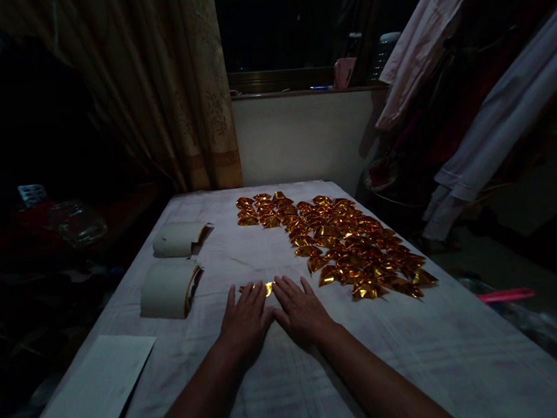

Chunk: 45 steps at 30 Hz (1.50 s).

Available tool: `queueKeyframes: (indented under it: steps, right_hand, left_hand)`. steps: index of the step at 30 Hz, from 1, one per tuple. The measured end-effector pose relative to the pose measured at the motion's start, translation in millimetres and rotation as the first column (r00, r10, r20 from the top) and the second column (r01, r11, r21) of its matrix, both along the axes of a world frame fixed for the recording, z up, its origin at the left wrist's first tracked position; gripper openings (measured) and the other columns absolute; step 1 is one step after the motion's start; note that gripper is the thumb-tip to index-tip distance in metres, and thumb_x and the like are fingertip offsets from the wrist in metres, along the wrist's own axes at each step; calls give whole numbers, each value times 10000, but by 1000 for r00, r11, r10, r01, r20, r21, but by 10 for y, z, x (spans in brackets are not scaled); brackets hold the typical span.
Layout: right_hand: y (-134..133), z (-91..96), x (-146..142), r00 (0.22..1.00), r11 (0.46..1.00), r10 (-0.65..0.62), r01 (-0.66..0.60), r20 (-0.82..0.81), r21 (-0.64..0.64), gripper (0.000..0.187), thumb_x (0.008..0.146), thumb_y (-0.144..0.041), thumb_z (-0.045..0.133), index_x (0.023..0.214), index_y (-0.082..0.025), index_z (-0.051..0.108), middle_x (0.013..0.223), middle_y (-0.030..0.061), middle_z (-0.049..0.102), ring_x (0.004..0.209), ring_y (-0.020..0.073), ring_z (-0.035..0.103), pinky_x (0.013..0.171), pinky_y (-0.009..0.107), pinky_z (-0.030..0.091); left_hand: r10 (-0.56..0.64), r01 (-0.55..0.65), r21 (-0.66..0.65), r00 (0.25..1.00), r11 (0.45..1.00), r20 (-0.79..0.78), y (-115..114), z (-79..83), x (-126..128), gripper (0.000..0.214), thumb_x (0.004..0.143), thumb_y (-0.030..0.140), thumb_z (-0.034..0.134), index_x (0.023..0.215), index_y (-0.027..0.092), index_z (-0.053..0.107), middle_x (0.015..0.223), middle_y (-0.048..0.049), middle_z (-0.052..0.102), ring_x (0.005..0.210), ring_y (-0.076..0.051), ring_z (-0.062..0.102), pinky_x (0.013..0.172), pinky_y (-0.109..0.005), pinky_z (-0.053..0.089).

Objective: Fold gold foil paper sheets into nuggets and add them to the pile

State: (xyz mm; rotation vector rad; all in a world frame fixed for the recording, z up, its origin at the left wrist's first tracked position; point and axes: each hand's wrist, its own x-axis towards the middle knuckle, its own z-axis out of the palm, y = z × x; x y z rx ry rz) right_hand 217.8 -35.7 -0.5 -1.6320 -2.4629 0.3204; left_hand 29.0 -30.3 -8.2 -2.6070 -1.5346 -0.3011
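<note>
My left hand [245, 319] and my right hand [300, 308] lie side by side, low on the cloth-covered table [477, 361], thumbs meeting in the middle. Their fingers are stretched out flat over a piece of gold foil paper [269, 290]. Only a bright strip of it shows between the hands and a bit at the left fingertips; the fingers hide the rest. Beyond my right hand spreads a heap of folded, shiny gold foil paper pieces [347, 241], pointed at their ends. They reach from the table's far side to its right edge.
Two curved stacks of paper [164, 290] rest at the left. A pale flat sheet or board [87, 405] lies at the near left edge. Behind are a curtain [185, 99] and a window sill with a pink cup [343, 73]. Clothes [493, 110] hang at the right.
</note>
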Motion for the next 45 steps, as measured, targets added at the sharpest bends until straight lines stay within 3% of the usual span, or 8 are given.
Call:
queueKeyframes:
  steps: [5,12,26,30,34,41,45]
  right_hand:
    - [2,5,-1,1000,1000,0,0,-1,-21,613,1029,-499,364,1542,-164,357,1630,99,244,1517,274,216,1230,571,95]
    - [-12,49,-9,1000,1000,-6,6,-13,-23,594,1023,-478,393,1534,-176,376,1625,85,264,1516,270,218,1229,570,116]
    - [35,94,-126,995,995,-104,104,-3,-11,553,1027,-431,414,1506,-155,425,1595,123,343,1491,306,282,1213,590,154]
    - [109,58,-243,1000,999,14,-13,-21,51,530,1036,-439,397,1513,-208,417,1595,94,352,1491,281,288,1220,561,160]
    - [113,0,-275,997,998,63,-63,-33,3,548,1038,-461,379,1519,-200,405,1594,81,354,1484,270,307,1223,553,171]
    - [93,-34,-179,993,994,-104,106,-51,39,479,1027,-369,409,1473,-211,482,1563,88,419,1464,285,342,1207,538,200]
    - [192,-26,-181,983,988,-140,147,-116,52,389,988,-334,500,1355,-241,589,1493,81,521,1409,291,419,1166,518,276]
  left_hand:
    - [45,-50,-101,998,994,-50,16,-59,-165,554,1021,457,369,1514,210,418,1565,-110,417,1454,-293,380,1203,-568,186]
    - [51,-59,-149,997,987,-54,-51,59,-303,553,1013,435,388,1523,221,400,1579,-110,390,1463,-306,361,1186,-610,184]
    - [85,-83,-41,995,996,60,-15,139,-210,380,1008,325,440,1337,253,616,1414,-86,608,1322,-324,530,1166,-642,210]
    - [59,-56,-47,996,997,73,15,180,-213,346,1001,311,458,1289,266,645,1378,-70,637,1297,-315,546,1166,-635,223]
    - [62,-57,-52,993,997,105,43,182,-246,328,984,284,489,1265,276,657,1355,-58,654,1271,-318,561,1152,-636,242]
    - [81,-63,-107,981,992,175,203,327,-239,191,956,267,548,1037,257,721,1065,-51,744,1029,-255,658,1109,-539,304]
    - [141,-104,-191,972,976,190,328,374,-236,193,891,288,651,1072,234,691,1021,-56,701,1006,-254,620,971,-428,408]
